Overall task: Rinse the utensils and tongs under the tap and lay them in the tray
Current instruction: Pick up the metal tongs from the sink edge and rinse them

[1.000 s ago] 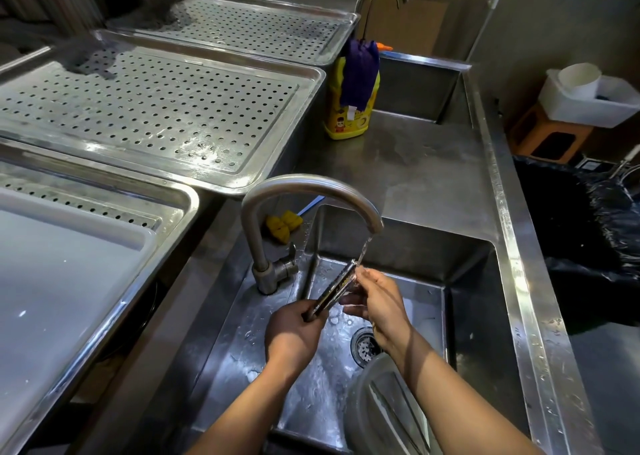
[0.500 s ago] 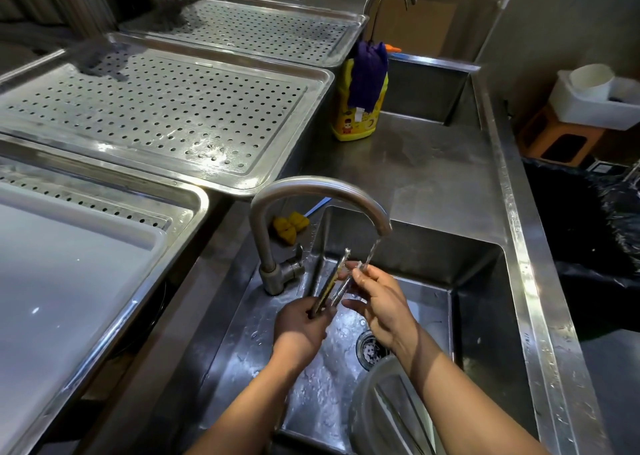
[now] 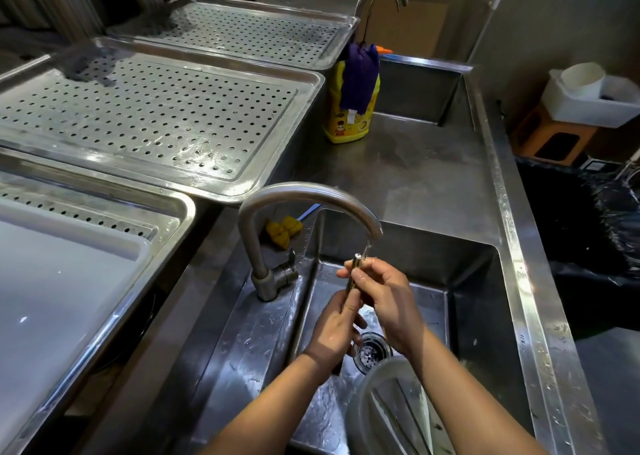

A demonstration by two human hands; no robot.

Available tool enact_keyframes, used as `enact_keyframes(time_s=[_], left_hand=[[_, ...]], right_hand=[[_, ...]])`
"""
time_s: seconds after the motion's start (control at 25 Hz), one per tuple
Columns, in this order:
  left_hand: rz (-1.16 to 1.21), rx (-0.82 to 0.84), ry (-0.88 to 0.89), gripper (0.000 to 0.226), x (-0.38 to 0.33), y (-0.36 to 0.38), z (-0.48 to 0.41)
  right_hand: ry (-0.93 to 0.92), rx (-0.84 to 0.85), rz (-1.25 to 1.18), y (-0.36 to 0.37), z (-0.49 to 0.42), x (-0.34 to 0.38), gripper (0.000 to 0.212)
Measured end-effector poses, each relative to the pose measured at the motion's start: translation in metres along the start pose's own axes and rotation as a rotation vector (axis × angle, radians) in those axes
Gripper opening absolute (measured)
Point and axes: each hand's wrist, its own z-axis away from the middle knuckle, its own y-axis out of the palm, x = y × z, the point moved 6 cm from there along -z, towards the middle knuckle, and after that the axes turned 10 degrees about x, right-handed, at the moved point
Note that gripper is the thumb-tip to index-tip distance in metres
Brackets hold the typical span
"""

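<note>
"Steel tongs (image 3: 356, 264): where are they seen?"

"They are held over the sink (image 3: 485, 298), nearly upright, with the top end just under the spout of the tap (image 3: 304, 195). A thin stream of water is seen at the spout, meeting that end."

"How are they gripped?"

"The lower part is wrapped by the curled fingers of the left hand (image 3: 336, 337). The upper part is pinched between the thumb and fingers of the right hand (image 3: 388, 295). The two arms of the tongs are pressed together, and both hands are held above the drain (image 3: 372, 350)."

"And the other utensils?"

"A clear tub (image 3: 355, 406) is stood in the near right corner of the sink, beside the right forearm. Thin utensils (image 3: 386, 418) are laid in it, too blurred to be told apart."

"Where is a tray found?"

"A perforated steel tray (image 3: 149, 115) is set to the left of the tap, well apart from the tongs. A second holed tray (image 3: 249, 28) is placed behind it. Nearest on the left, a white board (image 3: 52, 281) is laid in a third tray (image 3: 180, 208)."

"What else is seen on the counter?"

"A yellow bottle (image 3: 349, 122), with a purple cloth (image 3: 358, 73) draped over it, is stood beyond the sink. A yellow sponge (image 3: 284, 231) is left just behind the tap."
</note>
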Motion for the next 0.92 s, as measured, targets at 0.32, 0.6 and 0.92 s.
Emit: enact_keyframes(time_s=[0.32, 0.6, 0.92], left_hand=[[0.203, -0.033, -0.027, 0.042, 0.011, 0.007, -0.018], [-0.150, -0.296, 0.082, 0.020, -0.004, -0.004, -0.043], [-0.041, -0.357, 0.232, 0.022, -0.066, -0.015, -0.058]], right_hand=[[0.059, -0.276, 0.272, -0.034, 0.036, -0.018, 0.019], [0.133, -0.031, 0.030, -0.007, 0.032, -0.035, 0.026], [-0.076, -0.061, 0.335, -0.030, 0.030, -0.013, 0.030]])
